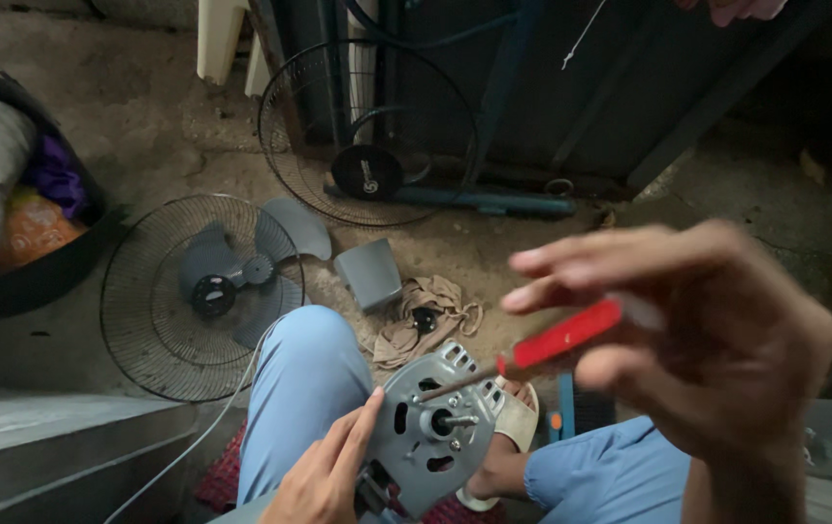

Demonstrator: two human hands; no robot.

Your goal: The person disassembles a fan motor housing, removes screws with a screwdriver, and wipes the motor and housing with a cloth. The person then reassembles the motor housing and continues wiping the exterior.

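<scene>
A red handle is seen on the screwdriver (542, 346). The motor (430, 427) is coloured grey, as are the fan blades (241, 267). The trousers (304, 388) are light blue, the rag (425, 315) beige, and the grille (159, 301) black wire mesh.

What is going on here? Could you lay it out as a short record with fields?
Setting: concrete floor, person seated, knees in light blue trousers
Left hand: steadies a grey fan motor on the lap
Right hand: holds a red-handled screwdriver, tip at the motor's face
On the floor: wire fan guard with grey blades lying on it, small grey cover, beige rag
Behind: second fan guard, leaning upright
</scene>
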